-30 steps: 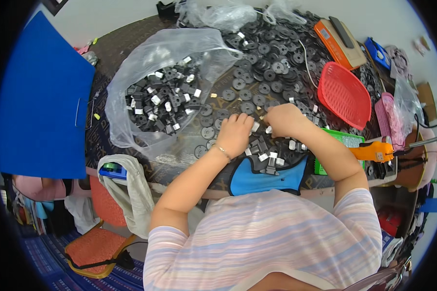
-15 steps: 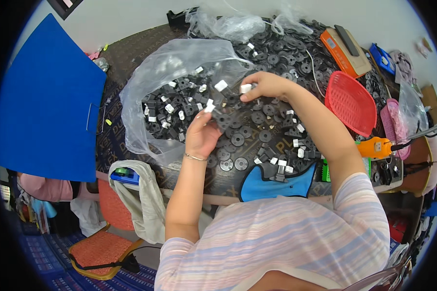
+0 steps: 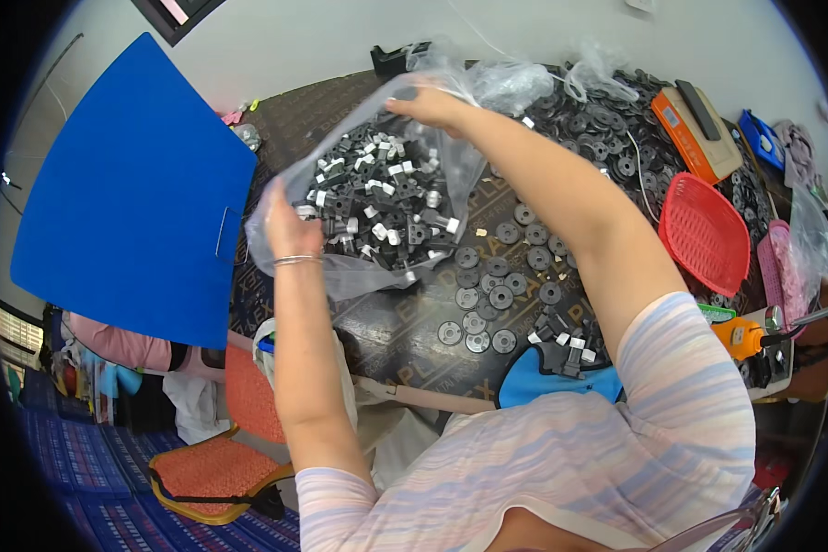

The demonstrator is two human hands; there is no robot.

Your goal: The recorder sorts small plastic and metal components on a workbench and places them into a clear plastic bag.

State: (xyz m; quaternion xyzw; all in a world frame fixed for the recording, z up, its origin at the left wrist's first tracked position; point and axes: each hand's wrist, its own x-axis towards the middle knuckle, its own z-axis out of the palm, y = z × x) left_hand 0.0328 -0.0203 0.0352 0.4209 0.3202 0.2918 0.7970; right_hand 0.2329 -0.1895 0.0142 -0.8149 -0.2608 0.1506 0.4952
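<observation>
The left hand (image 3: 293, 230) has its fingers clamped on the left rim of the clear bag (image 3: 351, 279), the right hand (image 3: 432, 106) on its far rim; black-and-white parts (image 3: 377, 189) lie inside.

Left grip (image 3: 294, 228) is curled; right grip (image 3: 432, 104) curls farther forward, arm (image 3: 575, 195) slanting leftward.

Bag (image 3: 354, 283), between left fingers (image 3: 278, 195) and right fingers (image 3: 401, 107): milky, see-through. Parts (image 3: 418, 234) inside, between the fingers: black, white ends. Discs (image 3: 500, 296), nearer the body than right fingers: dark grey. Worktop (image 3: 377, 324) under the fingers: near-black, tan lettering pattern. Basket (image 3: 704, 235), right of right fingers: red. Board (image 3: 138, 193), left of left fingers: plain blue. Cloth (image 3: 523, 375), bodyward of right fingers: bright blue, black edging.
</observation>
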